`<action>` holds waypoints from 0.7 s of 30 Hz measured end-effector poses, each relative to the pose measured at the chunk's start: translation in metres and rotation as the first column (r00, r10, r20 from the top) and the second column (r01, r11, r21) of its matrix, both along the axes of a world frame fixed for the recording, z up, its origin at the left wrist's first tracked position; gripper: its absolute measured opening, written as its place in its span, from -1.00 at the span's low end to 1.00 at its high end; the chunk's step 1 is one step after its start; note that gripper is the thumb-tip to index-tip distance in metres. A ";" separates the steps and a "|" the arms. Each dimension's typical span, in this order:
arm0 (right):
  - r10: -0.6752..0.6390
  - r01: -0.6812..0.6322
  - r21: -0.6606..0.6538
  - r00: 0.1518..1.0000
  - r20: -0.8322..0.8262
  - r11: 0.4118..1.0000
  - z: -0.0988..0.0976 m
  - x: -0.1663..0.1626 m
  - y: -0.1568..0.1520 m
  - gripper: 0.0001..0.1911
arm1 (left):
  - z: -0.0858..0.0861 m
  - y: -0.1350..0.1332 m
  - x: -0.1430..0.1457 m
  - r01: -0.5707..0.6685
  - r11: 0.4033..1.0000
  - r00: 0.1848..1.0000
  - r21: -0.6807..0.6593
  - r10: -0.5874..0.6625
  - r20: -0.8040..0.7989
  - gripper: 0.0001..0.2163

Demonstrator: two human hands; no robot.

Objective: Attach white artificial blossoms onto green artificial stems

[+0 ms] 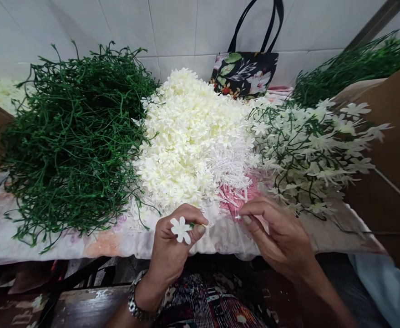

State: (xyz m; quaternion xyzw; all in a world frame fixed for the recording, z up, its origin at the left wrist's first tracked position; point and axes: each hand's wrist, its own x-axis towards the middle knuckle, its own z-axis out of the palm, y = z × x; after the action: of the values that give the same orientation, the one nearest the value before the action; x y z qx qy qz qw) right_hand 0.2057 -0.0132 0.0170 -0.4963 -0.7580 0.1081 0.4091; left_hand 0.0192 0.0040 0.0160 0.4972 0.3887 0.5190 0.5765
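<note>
My left hand (171,255) is closed in a pinch on a green artificial flower stem. Only a short bit of that stem shows at the thumb and fingertip, and a white artificial flower (181,230) stands out over the curled fingers. To the right, my right hand (283,239) pinches a small white plastic piece (238,217) between thumb and forefinger, apart from the left hand. Just beyond it, thin white plastic pieces (232,164) lie heaped on a pink cloth (235,200). Loose white-yellow blossoms (182,136) are piled behind my left hand.
Green plastic stems (77,132) form a big heap at left. Stems with white flowers (316,155) lie at right, beside a cardboard box (391,150). A floral bag (245,75) stands against the tiled wall (175,27). Flowered cloth (97,243) covers the table.
</note>
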 end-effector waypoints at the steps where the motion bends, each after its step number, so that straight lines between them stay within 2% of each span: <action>1: 0.039 -0.039 -0.011 0.999 -0.021 0.999 0.004 -0.006 -0.003 -0.89 | 0.000 -0.001 0.001 -0.027 0.998 0.997 -0.061 0.031 0.065 -0.97; 5: 0.137 -0.136 0.017 0.987 -0.086 0.990 0.015 -0.032 -0.010 -0.89 | -0.003 -0.007 0.001 -0.056 0.979 0.973 -0.197 0.097 0.208 -0.89; 9: 0.127 -0.123 0.058 0.989 -0.078 0.991 0.015 -0.047 -0.011 -0.89 | -0.008 -0.011 -0.001 -0.040 0.980 0.964 -0.193 0.089 0.250 -0.92; 16: 0.067 -0.068 0.110 0.998 0.010 0.992 0.012 -0.052 -0.011 -0.88 | -0.021 -0.017 -0.006 -0.062 0.997 0.994 0.043 0.058 0.092 -0.95; 21: 0.082 -0.082 0.117 0.997 0.008 0.990 0.009 -0.053 -0.012 -0.89 | -0.022 -0.017 -0.009 -0.079 0.967 0.994 0.243 0.094 -0.053 -0.94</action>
State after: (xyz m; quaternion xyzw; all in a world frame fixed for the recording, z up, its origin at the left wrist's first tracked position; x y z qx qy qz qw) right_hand 0.1524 -0.0250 0.0257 -0.4402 -0.7835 0.0794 0.4314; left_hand 0.0098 -0.0131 -0.0057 0.5622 0.3625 0.5707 0.4763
